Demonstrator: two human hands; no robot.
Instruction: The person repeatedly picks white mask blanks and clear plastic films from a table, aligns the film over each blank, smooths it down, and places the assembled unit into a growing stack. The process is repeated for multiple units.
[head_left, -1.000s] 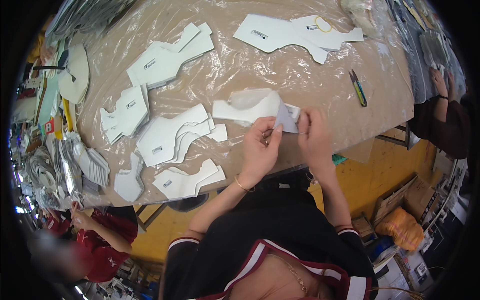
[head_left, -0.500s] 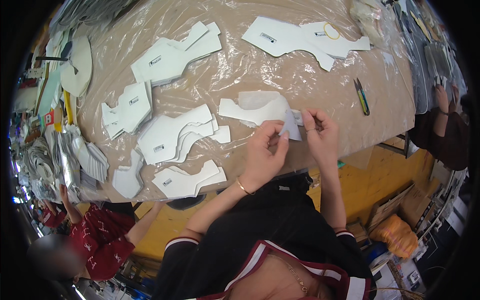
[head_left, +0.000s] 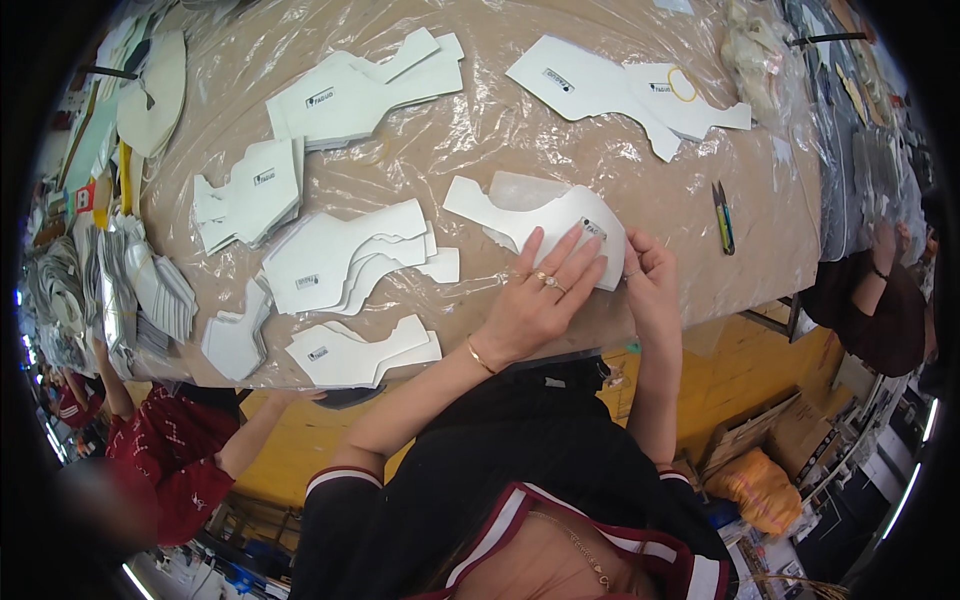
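Note:
A white shoe-upper-shaped cut piece point(head_left: 560, 217) with a small dark printed mark lies before me, partly over a thin greyish-white sheet point(head_left: 524, 187). My left hand point(head_left: 545, 302) rests on the piece with its fingers stretched out and slightly spread. At the piece's right edge, my right hand point(head_left: 650, 272) pinches the rim between thumb and fingers. How many layers sit in that pinch cannot be made out.
Plastic film covers the brown table point(head_left: 660, 200). Stacks of white cut pieces point(head_left: 345, 255) lie to the left; others point(head_left: 600, 90) at the back carry a yellow ring point(head_left: 682, 84). Thread snips point(head_left: 723, 218) lie right. Co-workers sit at both sides.
The piece's lifted, folded-over right corner now lies flat, showing its printed mark. My left hand has opened from a pinch and spread over it. My right hand has shifted slightly lower.

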